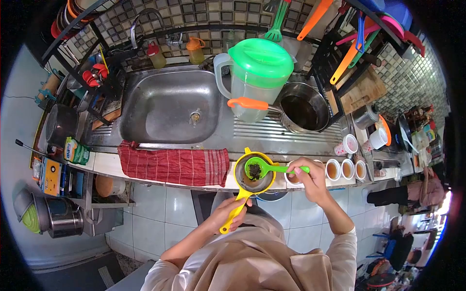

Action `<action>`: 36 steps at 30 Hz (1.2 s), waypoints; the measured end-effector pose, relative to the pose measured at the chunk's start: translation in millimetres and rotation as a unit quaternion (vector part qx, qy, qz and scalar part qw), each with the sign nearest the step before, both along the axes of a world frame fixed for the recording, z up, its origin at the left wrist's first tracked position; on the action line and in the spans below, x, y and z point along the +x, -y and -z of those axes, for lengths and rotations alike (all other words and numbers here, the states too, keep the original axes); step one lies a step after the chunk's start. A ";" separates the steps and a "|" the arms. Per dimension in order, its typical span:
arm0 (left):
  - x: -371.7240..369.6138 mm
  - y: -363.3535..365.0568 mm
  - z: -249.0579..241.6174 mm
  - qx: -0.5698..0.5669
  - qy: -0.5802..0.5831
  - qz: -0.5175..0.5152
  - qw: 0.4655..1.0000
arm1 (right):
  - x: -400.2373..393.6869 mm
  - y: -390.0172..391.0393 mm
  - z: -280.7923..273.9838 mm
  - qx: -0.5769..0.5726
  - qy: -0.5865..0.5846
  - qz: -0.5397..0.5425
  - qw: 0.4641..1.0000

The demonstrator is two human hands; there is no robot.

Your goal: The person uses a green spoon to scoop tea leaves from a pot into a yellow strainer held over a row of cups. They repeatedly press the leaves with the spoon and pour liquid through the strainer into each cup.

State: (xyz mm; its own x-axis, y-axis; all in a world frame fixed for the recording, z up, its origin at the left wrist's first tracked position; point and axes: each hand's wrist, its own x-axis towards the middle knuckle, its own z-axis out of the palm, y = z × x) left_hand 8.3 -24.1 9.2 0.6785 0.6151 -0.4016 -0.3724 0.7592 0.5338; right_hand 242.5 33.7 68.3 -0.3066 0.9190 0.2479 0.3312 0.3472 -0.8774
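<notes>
- Nearest the camera, at the bottom of the view, is the person's own chest and arms in a beige garment, seen from above through a fisheye lens.
- The left hand (pixel 232 213) is closed around the handle of a yellow strainer (pixel 253 174), holding it level at the front edge of the counter (pixel 104 164), likely so that liquid can drip straight down through the mesh. What sits directly beneath it is hard to make out.
- The right hand (pixel 310 177) grips the handle of a green strainer (pixel 256 169), whose small bowl rests inside the yellow one. It holds a dark clump that looks like wet tea leaves, stacked this way apparently so the finer bits get caught twice.
- Just right of the hands, a row of small cups (pixel 347 169) stands along the counter edge, filled with brown liquid, within easy reach for pouring.
- A red striped cloth (pixel 174 166) lies draped over the counter edge to the left, just in front of the steel sink (pixel 170 106).
- Behind the strainers, on the draining board, stand a clear jug with a green lid (pixel 255 77) and an orange-handled saucepan (pixel 301 111) of dark liquid.
- Utensils hang on racks above the tiled wall.
</notes>
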 end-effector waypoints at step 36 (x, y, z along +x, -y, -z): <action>-3.3 -2.7 0.5 -0.015 -0.005 0.005 1.000 | -12.2 20.7 -6.4 0.446 0.265 -0.193 0.833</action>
